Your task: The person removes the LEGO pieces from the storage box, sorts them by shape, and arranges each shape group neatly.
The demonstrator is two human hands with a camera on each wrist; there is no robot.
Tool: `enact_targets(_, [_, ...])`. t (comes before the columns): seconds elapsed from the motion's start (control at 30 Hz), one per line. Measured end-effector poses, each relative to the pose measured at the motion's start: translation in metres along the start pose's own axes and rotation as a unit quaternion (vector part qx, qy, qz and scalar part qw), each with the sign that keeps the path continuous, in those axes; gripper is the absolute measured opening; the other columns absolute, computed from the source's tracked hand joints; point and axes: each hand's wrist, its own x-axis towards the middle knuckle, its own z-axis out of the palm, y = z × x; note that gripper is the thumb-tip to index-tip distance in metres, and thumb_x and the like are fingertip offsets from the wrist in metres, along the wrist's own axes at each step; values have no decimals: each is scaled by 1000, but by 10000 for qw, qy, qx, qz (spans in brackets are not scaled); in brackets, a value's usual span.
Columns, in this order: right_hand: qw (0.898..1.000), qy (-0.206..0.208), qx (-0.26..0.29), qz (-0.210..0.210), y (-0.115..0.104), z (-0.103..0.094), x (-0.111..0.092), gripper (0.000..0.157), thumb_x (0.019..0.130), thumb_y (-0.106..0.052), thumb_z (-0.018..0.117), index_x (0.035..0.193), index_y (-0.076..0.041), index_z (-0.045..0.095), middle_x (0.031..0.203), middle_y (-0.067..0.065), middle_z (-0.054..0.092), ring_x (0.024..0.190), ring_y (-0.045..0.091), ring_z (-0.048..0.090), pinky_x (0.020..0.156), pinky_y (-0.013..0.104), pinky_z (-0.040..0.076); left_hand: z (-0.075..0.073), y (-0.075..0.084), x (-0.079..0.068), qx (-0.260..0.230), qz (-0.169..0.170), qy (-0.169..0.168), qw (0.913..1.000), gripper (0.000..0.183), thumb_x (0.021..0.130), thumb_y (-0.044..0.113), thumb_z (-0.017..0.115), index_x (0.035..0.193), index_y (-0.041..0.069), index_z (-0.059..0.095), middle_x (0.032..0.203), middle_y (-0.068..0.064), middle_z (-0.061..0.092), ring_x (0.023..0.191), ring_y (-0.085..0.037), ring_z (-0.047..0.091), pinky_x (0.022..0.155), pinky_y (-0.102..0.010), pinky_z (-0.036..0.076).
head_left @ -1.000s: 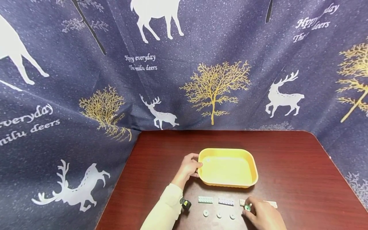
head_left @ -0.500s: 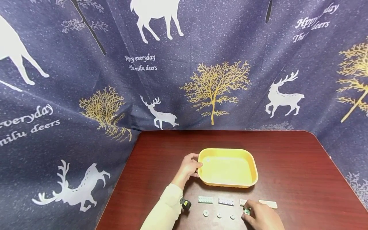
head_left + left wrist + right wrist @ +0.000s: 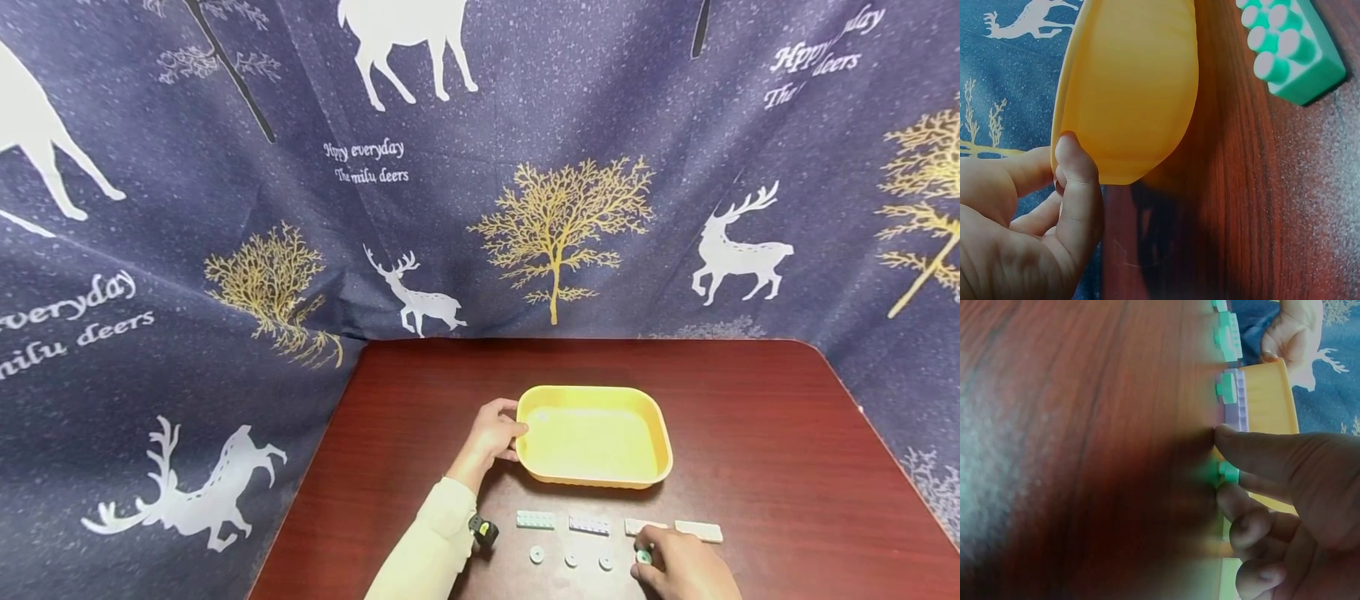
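My left hand (image 3: 497,433) grips the left rim of a yellow plastic tub (image 3: 592,482), thumb inside the wall and fingers outside. The same hold shows in the left wrist view, with the thumb over the edge of the tub (image 3: 1135,81). At the right, my right hand (image 3: 686,562) is down at the table, thumb and forefinger around a small round green block (image 3: 643,557). In the right wrist view that green block (image 3: 1229,472) sits between the two fingertips; their contact is partly hidden. The other fingers are curled beneath.
A row of long studded bricks lies before the tub: green (image 3: 536,520), purple (image 3: 589,525) and two pale ones, the rightmost brick (image 3: 699,531) beside my right hand. Nearer lie several round pieces (image 3: 537,555). A patterned dark-blue cloth (image 3: 480,208) hangs behind the table (image 3: 787,433).
My right hand has come down and slightly nearer with the round green block, which now lines up with the other round pieces. My left hand and the tub have kept their place.
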Motion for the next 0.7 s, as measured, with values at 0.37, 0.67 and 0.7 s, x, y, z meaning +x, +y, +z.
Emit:
enact_targets(0.37, [9997, 74, -153, 153, -2, -1, 1, 32, 72, -32, 91, 84, -31, 61, 60, -14, 46, 54, 5, 42, 48, 26, 35, 0, 3, 0, -31, -15, -17, 10000, 49, 86, -2, 71, 134, 2, 59, 82, -12, 64, 58, -21, 62, 44, -30, 59])
enact_targets(0.67, [9998, -105, 41, -173, 3, -1, -1, 29, 74, -31, 89, 86, -30, 62, 61, -15, 46, 54, 1, 41, 48, 23, 34, 0, 4, -2, -3, -52, 8, 10000, 47, 87, -2, 71, 132, 3, 60, 81, -12, 64, 57, -19, 61, 45, -30, 60])
enact_targets(0.7, [9996, -109, 79, -241, 5, -1, -1, 29, 75, -31, 89, 86, -29, 62, 61, -16, 46, 54, 0, 41, 47, 22, 33, 0, 4, -2, -3, -53, 5, 10000, 47, 87, -2, 71, 132, 3, 60, 81, -12, 65, 57, -19, 61, 45, -30, 60])
